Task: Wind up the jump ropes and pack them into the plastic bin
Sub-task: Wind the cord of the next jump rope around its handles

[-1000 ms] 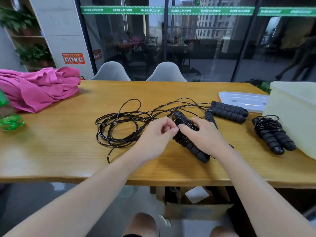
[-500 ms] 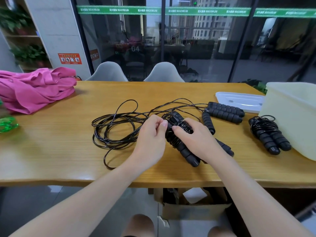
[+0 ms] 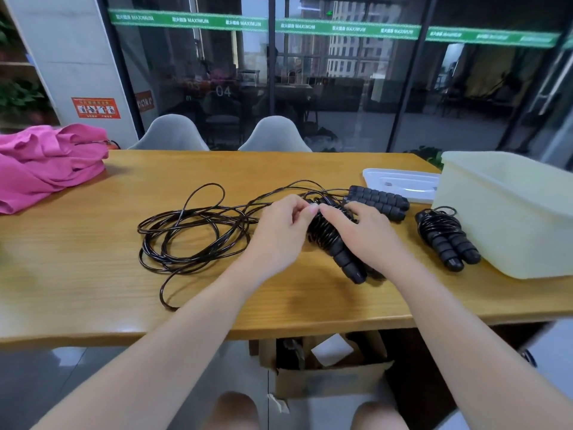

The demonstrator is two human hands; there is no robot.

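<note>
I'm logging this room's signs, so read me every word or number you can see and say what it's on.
"MAXIMUM", repeated, with unreadable characters beside it: green strip across the glass.
"04": glass wall.
Orange sticker on the pillar: too small to read.
Red sign on the glass: blurred.
Nothing readable on the ropes or bin.

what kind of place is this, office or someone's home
Probably an office or shared workspace: a glass partition wall with a green MAXIMUM strip, room number 04 on it, and a long wooden table with chairs.
</note>
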